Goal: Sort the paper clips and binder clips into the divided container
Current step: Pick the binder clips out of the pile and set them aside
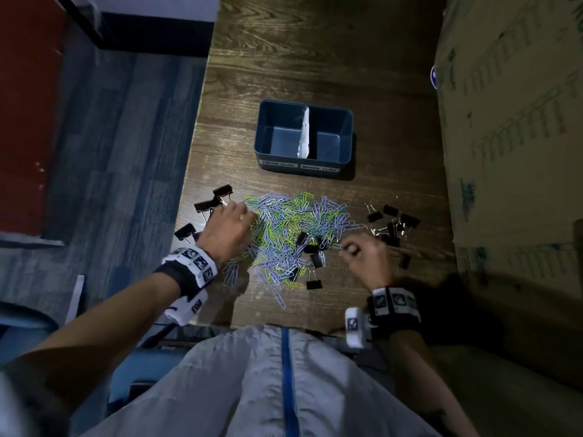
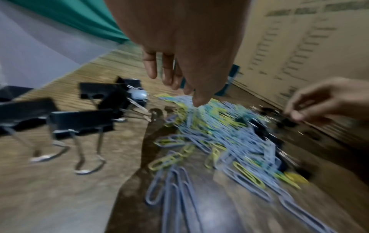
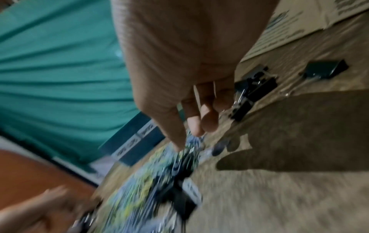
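Observation:
A dark blue divided container (image 1: 284,103) stands on the wooden table, both halves empty, with white labels on its front. Nearer me lies a heap of blue and yellow paper clips (image 1: 293,225) mixed with small black binder clips (image 1: 317,260). Large black binder clips (image 1: 214,200) lie to its left, and small ones (image 1: 391,222) to its right. My left hand (image 1: 244,216) hovers over the heap's left edge, its fingers (image 2: 169,74) hanging loose and holding nothing. At the heap's right edge my right hand (image 1: 345,247) pinches what looks like a small binder clip's wire handle; the wrist views are blurred.
A big cardboard box (image 1: 511,121) lines the table's right side, close to the small binder clips. The table's left edge (image 1: 189,171) runs just beyond the large clips, with blue floor below. My lap fills the near side.

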A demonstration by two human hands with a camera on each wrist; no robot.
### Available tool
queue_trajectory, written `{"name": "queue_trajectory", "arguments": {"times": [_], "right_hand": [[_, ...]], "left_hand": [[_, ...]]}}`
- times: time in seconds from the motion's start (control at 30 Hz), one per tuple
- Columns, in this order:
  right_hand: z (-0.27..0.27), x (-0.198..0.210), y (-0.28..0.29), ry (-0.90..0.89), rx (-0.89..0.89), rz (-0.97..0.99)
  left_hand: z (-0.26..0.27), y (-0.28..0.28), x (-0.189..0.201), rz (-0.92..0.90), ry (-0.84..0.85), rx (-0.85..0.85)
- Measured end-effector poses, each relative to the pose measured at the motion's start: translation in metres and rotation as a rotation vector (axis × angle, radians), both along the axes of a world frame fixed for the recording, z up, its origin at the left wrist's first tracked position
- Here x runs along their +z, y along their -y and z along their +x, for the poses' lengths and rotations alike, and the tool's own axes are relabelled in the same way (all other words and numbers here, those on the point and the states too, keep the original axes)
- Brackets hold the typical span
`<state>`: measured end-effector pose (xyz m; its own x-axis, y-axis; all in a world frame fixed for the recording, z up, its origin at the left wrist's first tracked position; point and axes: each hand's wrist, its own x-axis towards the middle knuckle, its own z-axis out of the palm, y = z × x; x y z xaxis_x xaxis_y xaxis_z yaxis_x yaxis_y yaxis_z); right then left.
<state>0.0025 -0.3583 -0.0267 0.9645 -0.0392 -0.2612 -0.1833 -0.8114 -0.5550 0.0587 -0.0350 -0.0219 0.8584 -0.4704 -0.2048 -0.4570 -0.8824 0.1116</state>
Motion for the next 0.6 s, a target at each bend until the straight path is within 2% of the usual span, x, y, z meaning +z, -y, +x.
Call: {"name": "queue_trajectory", "arguments": {"times": [0.13,0.23,0.37,0.47,0.6], "right_hand": [[-0.018,-0.007,-0.029,-0.245,0.125,-0.034],[-0.028,-0.009,-0.042,-0.32,0.267,-0.108],[-0.038,-0.019,-0.044,-0.271,0.362,-0.168],[-0.043,-0.025,-0.037,-0.223,0.323,-0.169],[-0.043,-0.026,-0.033,-0.223,0.266,-0.153]], "left_hand": [[-0.034,0.041,-0.004,-0.05,-0.025,-0.382],[-0.052,0.061,-0.004,0.069,-0.148,-0.541],[-0.052,0.058,-0.013,0.077,-0.163,-0.365],[-0.051,0.048,-0.025,0.036,-0.151,-0.27],[-0.051,0.046,-0.016,0.014,-0.041,-0.221]]}}
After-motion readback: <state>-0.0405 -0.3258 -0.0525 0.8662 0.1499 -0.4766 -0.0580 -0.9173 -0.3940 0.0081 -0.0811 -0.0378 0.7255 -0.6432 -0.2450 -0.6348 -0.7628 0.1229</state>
